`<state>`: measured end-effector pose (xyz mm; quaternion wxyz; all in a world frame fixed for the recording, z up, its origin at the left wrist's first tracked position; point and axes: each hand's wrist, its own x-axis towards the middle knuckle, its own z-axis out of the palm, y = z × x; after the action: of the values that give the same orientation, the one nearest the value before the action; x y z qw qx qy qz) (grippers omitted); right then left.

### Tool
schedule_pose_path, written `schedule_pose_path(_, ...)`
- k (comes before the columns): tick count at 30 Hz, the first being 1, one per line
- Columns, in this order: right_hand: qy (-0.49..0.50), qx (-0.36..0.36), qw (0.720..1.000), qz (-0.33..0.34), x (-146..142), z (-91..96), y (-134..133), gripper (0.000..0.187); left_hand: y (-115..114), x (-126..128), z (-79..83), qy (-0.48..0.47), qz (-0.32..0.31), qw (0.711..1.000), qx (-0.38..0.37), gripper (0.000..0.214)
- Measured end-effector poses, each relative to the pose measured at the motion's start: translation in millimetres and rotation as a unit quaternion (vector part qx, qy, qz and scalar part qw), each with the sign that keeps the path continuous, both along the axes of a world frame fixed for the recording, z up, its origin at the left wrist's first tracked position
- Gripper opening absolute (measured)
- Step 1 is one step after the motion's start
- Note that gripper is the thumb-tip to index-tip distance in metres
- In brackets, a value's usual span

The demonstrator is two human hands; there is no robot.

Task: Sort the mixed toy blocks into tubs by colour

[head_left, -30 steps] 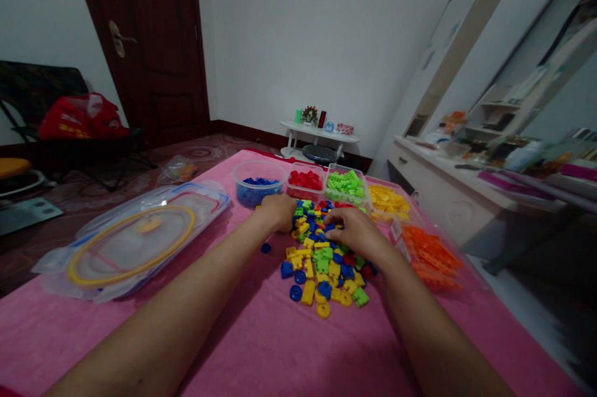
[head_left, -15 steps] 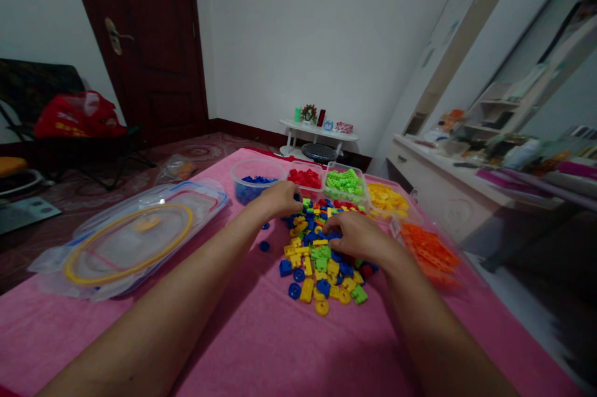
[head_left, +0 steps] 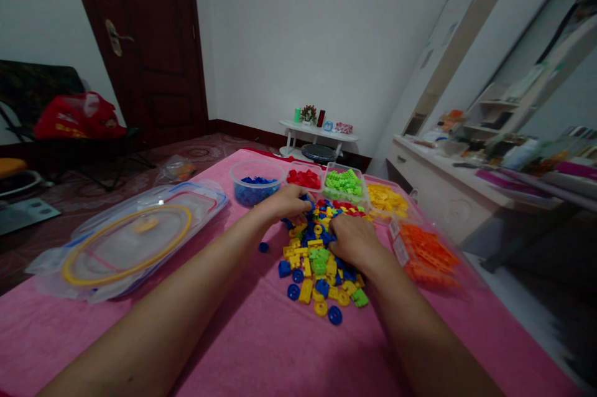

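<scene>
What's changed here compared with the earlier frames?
The left hand has shifted right over the brick pile, a blue piece at its fingertips; whether it is gripped is unclear. A blue wheel now lies at the pile's near edge. The right hand remains at the pile, fingers more curled. The round tub and stacked lids stayed put.

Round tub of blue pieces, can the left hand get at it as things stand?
Probably yes: the left hand is close to the round tub, whose top looks open above the blue pieces, and nothing visible blocks the way.
</scene>
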<state>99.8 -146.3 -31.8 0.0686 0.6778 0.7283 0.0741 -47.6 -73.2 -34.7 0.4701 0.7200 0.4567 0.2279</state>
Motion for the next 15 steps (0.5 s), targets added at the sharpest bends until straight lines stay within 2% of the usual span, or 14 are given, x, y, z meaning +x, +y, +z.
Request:
schedule_pose_path(4,0.030,0.015,0.999,-0.008,4.5,2.4,1.7,0.023,-1.1,2.3,-1.0,-0.072,0.007,0.996,-0.060,0.026)
schedule_pose_path(7,0.093,0.074,0.993,-0.021,14.6,10.2,3.8,0.025,-2.7,4.8,0.2,-0.140,0.005,0.981,-0.136,0.030)
schedule_pose_path(11,0.185,0.178,0.966,-0.011,28.6,18.8,8.8,0.030,-2.3,8.9,0.9,-0.234,-0.003,0.942,-0.241,0.033)
schedule_pose_path(15,0.257,0.236,0.937,0.023,29.7,15.0,13.7,0.028,2.3,10.9,-4.3,-0.284,-0.037,0.898,-0.334,0.024)
